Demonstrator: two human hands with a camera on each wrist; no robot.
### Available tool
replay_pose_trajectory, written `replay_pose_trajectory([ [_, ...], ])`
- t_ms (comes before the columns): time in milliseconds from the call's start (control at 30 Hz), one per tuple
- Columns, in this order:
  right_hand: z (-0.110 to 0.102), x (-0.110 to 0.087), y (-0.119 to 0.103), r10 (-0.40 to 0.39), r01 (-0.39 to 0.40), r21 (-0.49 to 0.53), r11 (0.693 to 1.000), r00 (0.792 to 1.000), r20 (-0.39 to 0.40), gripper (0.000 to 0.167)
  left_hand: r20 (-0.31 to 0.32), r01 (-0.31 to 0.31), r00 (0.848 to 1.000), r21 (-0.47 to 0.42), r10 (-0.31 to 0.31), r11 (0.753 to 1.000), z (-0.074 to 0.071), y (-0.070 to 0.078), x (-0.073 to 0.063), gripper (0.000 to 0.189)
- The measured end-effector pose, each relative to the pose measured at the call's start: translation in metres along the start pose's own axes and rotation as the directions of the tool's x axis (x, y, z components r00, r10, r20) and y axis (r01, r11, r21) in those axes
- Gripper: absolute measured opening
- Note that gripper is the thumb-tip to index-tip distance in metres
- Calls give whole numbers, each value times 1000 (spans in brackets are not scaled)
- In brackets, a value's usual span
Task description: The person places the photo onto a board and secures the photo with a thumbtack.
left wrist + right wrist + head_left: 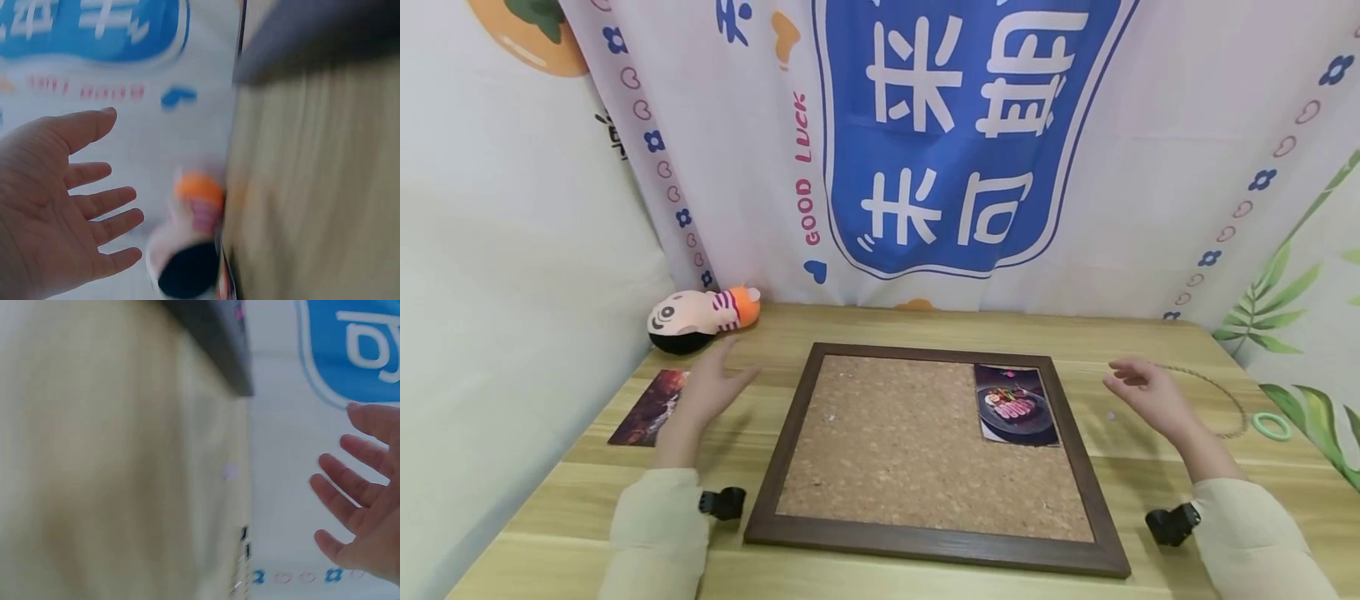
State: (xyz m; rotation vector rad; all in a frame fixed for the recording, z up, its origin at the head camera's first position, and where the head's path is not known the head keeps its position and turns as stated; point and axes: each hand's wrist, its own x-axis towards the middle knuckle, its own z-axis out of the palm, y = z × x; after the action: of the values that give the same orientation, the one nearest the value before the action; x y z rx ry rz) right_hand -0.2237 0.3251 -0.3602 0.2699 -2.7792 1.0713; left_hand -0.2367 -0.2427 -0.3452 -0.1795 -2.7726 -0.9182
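A cork board (pixel 910 450) in a dark brown frame lies flat on the wooden table. A food photo (pixel 1015 404) with a plated dish sits at the board's upper right corner. To the left of the board my left hand (pixel 706 390) hovers with fingers spread, holding nothing; it partly covers a dark reddish picture (pixel 643 412) on the table. On the other side my right hand (pixel 1153 398) is raised above the table, fingers loosely bent and free of any object. Both palms (pixel 37 206) show without anything in them in the wrist views.
A plush doll (pixel 700 317) lies at the back left corner. Right of the right hand are a thin cord (pixel 1232 400) and a green ring (pixel 1272 427). A small purple pin (pixel 1111 415) lies near that hand. A printed curtain (pixel 1075 208) hangs behind the table.
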Motion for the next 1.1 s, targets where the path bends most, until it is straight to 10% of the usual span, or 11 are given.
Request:
replay_pose_trajectory([
  [533, 14, -18, 35, 81, -85, -84, 993, 996, -47, 43, -114, 306, 947, 35, -300, 951, -26, -95, -47, 74],
  [1100, 34, -20, 50, 92, -106, -105, 989, 987, -131, 21, -75, 381, 924, 80, -375, 921, -17, -99, -47, 61],
])
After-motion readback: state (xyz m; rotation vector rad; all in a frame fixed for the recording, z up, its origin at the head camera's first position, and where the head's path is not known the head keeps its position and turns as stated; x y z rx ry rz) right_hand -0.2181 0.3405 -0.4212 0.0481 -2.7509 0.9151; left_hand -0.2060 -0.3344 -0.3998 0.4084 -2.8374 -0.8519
